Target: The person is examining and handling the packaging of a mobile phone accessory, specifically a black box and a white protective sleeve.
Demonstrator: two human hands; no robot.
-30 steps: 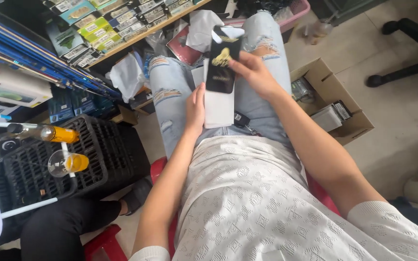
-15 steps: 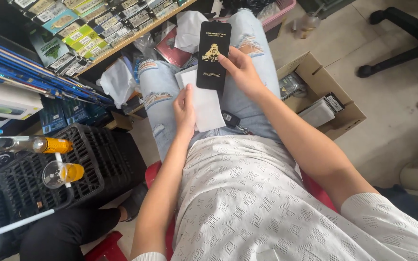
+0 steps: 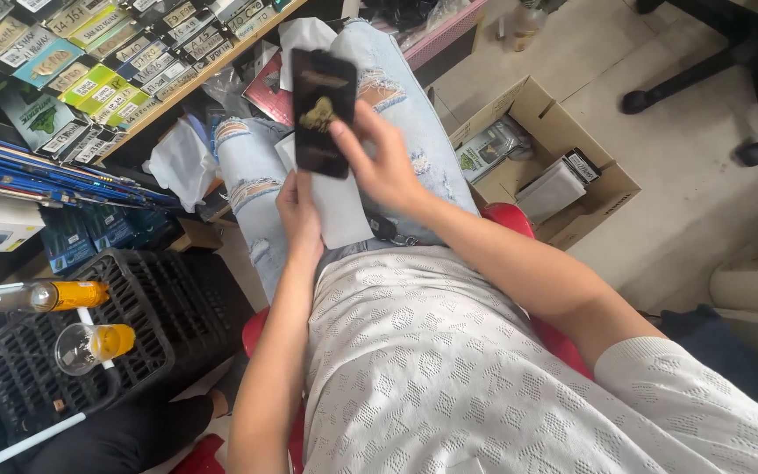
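The right hand (image 3: 379,162) pinches a flat black rectangular package with a gold emblem (image 3: 319,110) above the lap; the left hand (image 3: 298,211) presses a white paper sheet (image 3: 337,206) on the thigh. An open brown cardboard box (image 3: 607,189) on the floor holds packets.

Pale tiled floor (image 3: 686,193), office-chair base (image 3: 704,66).

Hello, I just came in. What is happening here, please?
A person sits on a red stool with both hands over the lap. The right hand holds up a flat black packet with a gold emblem. The left hand rests on a white sheet lying on the jeans. An open cardboard box stands on the floor at the right.
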